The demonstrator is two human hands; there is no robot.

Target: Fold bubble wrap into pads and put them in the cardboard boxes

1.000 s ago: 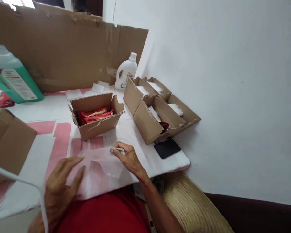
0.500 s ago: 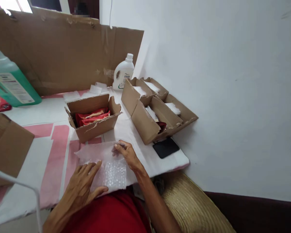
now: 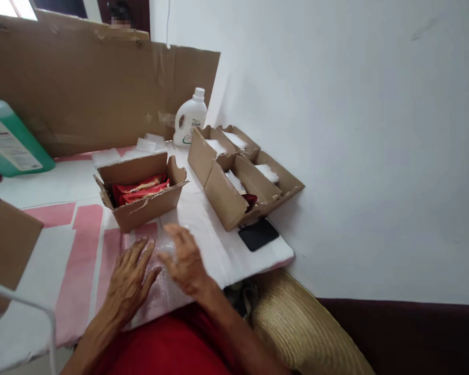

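Note:
A clear sheet of bubble wrap lies on the table's near edge in front of me, partly covered by my hands. My left hand rests on its left side, fingers stretched out and spread. Over its right part is my right hand, slightly blurred, with thumb and fingers apart and nothing seen between them. Just beyond them stands an open cardboard box holding red packets.
To the right, a group of cardboard boxes holds white wrapped pieces, beside a black phone. A white jug and a green liquid bottle stand near the cardboard screen. Another box is at left.
The bubble wrap now lies flatter on the table. My right hand has let go of its far edge and moved nearer my left hand. The view has shifted slightly to the right.

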